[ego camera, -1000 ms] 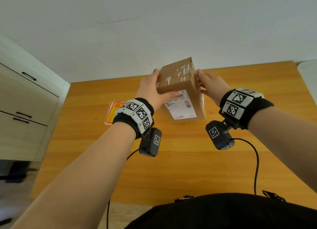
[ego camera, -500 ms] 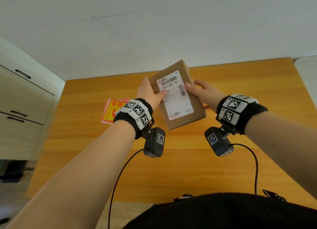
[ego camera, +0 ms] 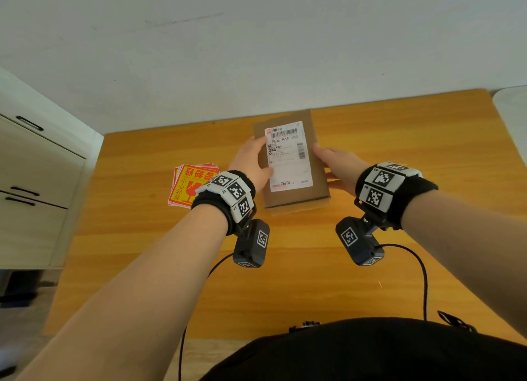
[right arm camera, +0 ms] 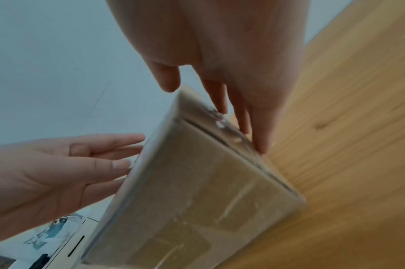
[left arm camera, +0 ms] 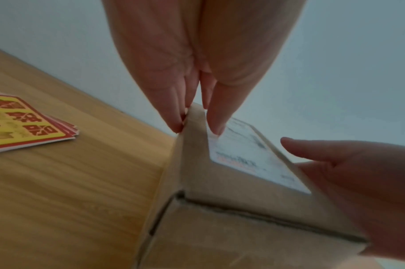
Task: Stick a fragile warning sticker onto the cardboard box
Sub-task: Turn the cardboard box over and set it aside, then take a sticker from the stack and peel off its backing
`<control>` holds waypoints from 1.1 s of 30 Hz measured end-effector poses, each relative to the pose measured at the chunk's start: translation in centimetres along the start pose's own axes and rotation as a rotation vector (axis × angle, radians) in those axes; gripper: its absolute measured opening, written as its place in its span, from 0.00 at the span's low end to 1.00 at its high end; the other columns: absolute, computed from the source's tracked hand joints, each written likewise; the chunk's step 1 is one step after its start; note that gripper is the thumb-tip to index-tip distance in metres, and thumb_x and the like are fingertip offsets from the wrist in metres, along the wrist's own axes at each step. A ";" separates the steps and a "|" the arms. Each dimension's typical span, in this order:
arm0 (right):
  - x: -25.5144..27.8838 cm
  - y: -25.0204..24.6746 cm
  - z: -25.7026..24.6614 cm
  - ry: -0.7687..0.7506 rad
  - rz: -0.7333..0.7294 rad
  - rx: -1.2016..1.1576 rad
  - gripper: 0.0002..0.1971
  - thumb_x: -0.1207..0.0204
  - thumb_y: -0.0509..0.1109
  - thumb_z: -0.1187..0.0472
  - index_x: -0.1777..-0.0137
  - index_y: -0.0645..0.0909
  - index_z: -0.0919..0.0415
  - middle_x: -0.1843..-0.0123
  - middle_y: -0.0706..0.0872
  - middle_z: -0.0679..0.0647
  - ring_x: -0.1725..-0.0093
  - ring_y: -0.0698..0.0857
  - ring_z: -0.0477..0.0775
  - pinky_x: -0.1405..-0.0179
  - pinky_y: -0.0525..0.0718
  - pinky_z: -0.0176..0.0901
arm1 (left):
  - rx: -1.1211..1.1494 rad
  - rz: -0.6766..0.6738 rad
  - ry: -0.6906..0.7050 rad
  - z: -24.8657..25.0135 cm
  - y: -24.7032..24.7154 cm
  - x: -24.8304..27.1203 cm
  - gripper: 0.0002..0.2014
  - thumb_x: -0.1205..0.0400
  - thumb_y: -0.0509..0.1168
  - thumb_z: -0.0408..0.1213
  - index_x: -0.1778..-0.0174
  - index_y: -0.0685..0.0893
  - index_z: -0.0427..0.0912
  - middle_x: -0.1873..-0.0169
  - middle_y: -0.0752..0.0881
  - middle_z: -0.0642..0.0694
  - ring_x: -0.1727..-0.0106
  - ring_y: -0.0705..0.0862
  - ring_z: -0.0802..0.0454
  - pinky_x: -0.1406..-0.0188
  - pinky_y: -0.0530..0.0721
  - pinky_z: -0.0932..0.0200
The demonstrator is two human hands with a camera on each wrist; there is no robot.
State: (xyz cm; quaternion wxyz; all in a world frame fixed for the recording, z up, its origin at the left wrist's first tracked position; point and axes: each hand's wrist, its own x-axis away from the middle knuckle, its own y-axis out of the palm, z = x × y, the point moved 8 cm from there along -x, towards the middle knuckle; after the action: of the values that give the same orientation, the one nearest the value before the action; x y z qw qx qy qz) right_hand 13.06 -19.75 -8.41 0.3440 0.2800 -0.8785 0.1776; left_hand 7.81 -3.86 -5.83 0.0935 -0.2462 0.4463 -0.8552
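The brown cardboard box (ego camera: 318, 181) lies flat on the wooden table (ego camera: 285, 289), its white shipping label (ego camera: 288, 158) facing up. My left hand (ego camera: 258, 163) touches the box's left side with straight fingers, thumb resting on the label's edge. My right hand (ego camera: 328, 163) lies along the right side with fingers straight (right arm camera: 261, 142) and the thumb lifted off. A stack of red and yellow fragile stickers (ego camera: 188, 185) lies on the table just left of my left wrist, seen also in the left wrist view (left arm camera: 24, 125). Neither hand holds a sticker.
A pale cabinet with dark drawer handles (ego camera: 34, 181) stands left of the table. A white wall runs behind the table's far edge. Black cables (ego camera: 423, 280) hang from the wrist cameras over the near part of the table. A white object (ego camera: 513, 109) sits at the far right.
The box was held tilted in the air and turned until its label faced up. It now lies flat on the table, farther from me. Both hands' fingers have straightened.
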 end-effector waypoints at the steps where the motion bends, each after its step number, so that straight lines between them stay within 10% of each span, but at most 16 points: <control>1: -0.1 0.1 0.0 0.001 -0.002 -0.024 0.26 0.18 0.56 0.44 0.25 0.69 0.56 0.28 0.79 0.54 0.30 0.77 0.58 0.28 0.76 0.58 | -0.032 -0.015 0.011 0.1 0.1 -0.1 0.35 0.22 0.67 0.32 0.20 0.61 0.46 0.18 0.59 0.41 0.18 0.61 0.44 0.19 0.63 0.46; 13: 0.9 0.3 -2.5 -0.221 0.248 0.367 0.30 0.20 0.63 0.57 0.20 0.60 0.61 0.25 0.74 0.59 0.30 0.78 0.61 0.44 0.79 0.44 | -0.064 -0.028 0.067 0.1 0.1 0.1 0.33 0.21 0.66 0.33 0.20 0.62 0.45 0.18 0.60 0.42 0.18 0.61 0.45 0.19 0.62 0.47; 21: 2.9 8.1 -8.1 -0.529 0.186 0.661 0.30 0.22 0.63 0.60 0.20 0.62 0.61 0.19 0.66 0.59 0.22 0.68 0.58 0.27 0.69 0.46 | -0.042 0.040 -0.069 -5.7 -3.1 1.8 0.23 0.17 0.60 0.35 0.24 0.69 0.44 0.24 0.72 0.42 0.23 0.70 0.46 0.22 0.67 0.51; 30: 0.6 19.3 -6.3 -0.385 -0.080 0.756 0.19 0.20 0.60 0.60 0.31 0.76 0.66 0.34 0.82 0.63 0.36 0.82 0.60 0.43 0.79 0.47 | -0.143 -0.050 -0.282 -16.5 -4.2 3.6 0.20 0.16 0.57 0.35 0.27 0.73 0.37 0.26 0.74 0.39 0.25 0.73 0.42 0.29 0.72 0.51; 33: -1.9 21.4 -4.9 -0.246 -0.087 0.746 0.13 0.21 0.60 0.61 0.56 0.82 0.71 0.57 0.84 0.67 0.58 0.85 0.61 0.62 0.82 0.47 | -0.211 -0.121 -0.267 -18.2 -3.7 3.6 0.20 0.14 0.55 0.37 0.26 0.72 0.35 0.25 0.71 0.37 0.24 0.71 0.41 0.27 0.70 0.50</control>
State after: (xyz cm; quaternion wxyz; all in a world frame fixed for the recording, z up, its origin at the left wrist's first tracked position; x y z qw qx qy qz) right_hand 3.55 0.07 -8.85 0.1179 0.4418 -0.7757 0.4349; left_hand -4.25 10.06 -10.36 0.0738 -0.3924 0.5016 -0.7674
